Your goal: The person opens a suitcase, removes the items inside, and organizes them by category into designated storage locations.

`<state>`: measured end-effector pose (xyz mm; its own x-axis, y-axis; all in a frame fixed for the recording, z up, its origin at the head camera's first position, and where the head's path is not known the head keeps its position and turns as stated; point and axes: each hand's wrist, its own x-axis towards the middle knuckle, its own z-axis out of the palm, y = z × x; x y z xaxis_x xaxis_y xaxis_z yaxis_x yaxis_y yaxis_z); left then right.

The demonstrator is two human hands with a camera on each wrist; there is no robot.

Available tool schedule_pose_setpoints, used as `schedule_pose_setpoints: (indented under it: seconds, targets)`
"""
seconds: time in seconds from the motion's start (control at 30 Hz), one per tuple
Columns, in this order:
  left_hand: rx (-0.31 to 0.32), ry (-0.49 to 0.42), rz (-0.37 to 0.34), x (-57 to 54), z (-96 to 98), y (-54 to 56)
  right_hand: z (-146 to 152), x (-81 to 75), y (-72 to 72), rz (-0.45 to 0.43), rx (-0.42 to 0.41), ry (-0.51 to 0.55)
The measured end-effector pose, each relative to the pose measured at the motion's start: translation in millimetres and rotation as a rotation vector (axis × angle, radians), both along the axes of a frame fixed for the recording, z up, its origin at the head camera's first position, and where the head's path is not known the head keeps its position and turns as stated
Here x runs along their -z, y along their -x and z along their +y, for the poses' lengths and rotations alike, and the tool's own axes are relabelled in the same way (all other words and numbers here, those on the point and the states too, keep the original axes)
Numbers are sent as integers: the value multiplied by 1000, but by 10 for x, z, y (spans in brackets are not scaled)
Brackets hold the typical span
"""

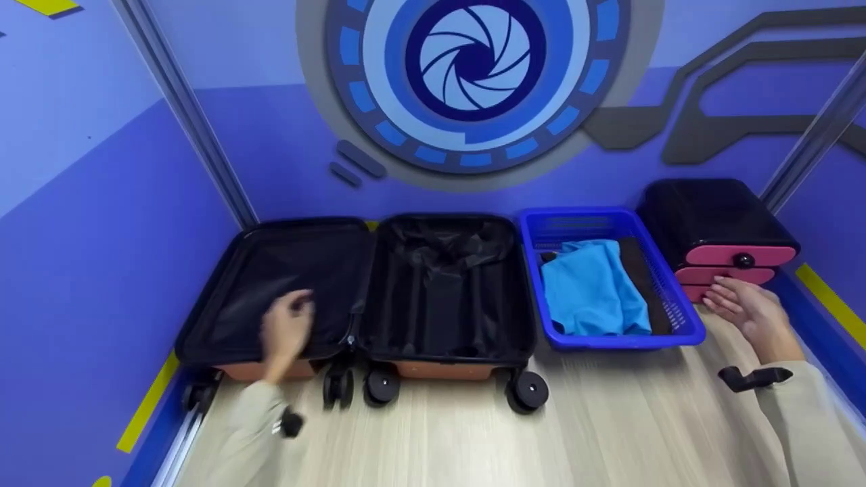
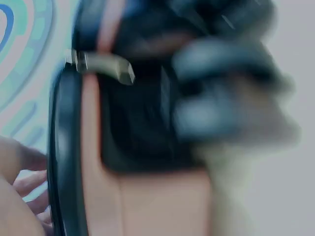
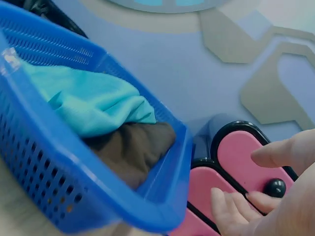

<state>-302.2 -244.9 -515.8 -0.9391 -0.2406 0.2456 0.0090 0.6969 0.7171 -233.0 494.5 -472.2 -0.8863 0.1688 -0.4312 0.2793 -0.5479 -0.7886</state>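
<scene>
An orange suitcase with a black lining lies opened flat, its left half [image 1: 270, 277] and right half [image 1: 443, 304] side by side. My left hand [image 1: 287, 331], blurred, is over the front of the left half, fingers loosely bent and nothing seen in them. In the left wrist view its fingers [image 2: 32, 189] show beside the suitcase's dark rim [image 2: 66, 147]. My right hand [image 1: 751, 314] is in front of a black box with pink drawers [image 1: 741, 256], palm turned up and fingers relaxed, holding nothing. Whether it touches a drawer, I cannot tell.
Between suitcase and drawer box stands a blue plastic basket [image 1: 689, 333] with a folded light-blue cloth [image 1: 595, 287] and a dark brown cloth [image 3: 135, 152]. Black wheels [image 1: 528, 391] stick out at the suitcase's front. Blue panel walls [image 1: 270, 155] enclose the wooden surface [image 1: 433, 439].
</scene>
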Motion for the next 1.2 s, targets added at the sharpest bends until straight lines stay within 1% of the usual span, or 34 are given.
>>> schedule_pose_setpoints:
  seconds: [0.07,0.13,0.17,0.23,0.3,0.37,0.4,0.47,0.5,0.53,0.6,0.67,0.7,0.73,0.77,0.83,0.9,0.93,1.03,1.1,1.2]
  targets:
    - [-48,11,74,-24,-222,-106,-11,44,-42,44,-75,-86]
    - [-99,19,118,-50,-420,-188,-33,88,-65,81,-147,-203]
    - [-124,15,130,-63,-508,-227,-46,110,-73,91,-184,-284]
    - [-186,9,128,-76,-660,-297,-83,143,-87,90,-239,-469]
    - [-253,-11,103,-66,-780,-354,-118,164,-101,74,-269,-639]
    - [-313,-37,72,-43,-874,-404,-140,173,-125,54,-278,-747]
    - [-344,-41,63,-28,-913,-423,-145,174,-140,48,-278,-771]
    - [-395,-44,71,15,-993,-460,-139,177,-171,39,-289,-779]
    - [-416,-50,71,35,-1032,-487,-130,179,-188,33,-301,-763]
    - [-438,-60,61,53,-1072,-518,-115,181,-205,29,-319,-737]
    - [-476,-111,17,85,-1158,-588,-79,184,-236,8,-368,-695]
    - [-486,-227,-69,103,-1243,-663,-31,181,-257,-11,-425,-637]
    - [-484,-307,-117,104,-1277,-693,-9,176,-261,-18,-447,-600]
    - [-473,-411,-157,102,-1309,-709,13,170,-259,-24,-466,-573]
    - [-459,-516,-192,95,-1337,-718,33,165,-253,-32,-478,-553]
    - [-422,-704,-241,73,-1385,-718,63,161,-236,-42,-498,-527]
    - [-391,-852,-280,47,-1416,-696,80,167,-222,-53,-509,-518]
    - [-387,-905,-298,36,-1428,-678,88,176,-220,-60,-510,-519]
    - [-393,-977,-336,6,-1460,-643,93,212,-223,-73,-519,-509]
    - [-419,-1027,-344,-16,-1481,-624,92,234,-212,-74,-519,-501]
    - [-445,-1113,-343,-83,-1537,-617,84,257,-190,-73,-507,-490]
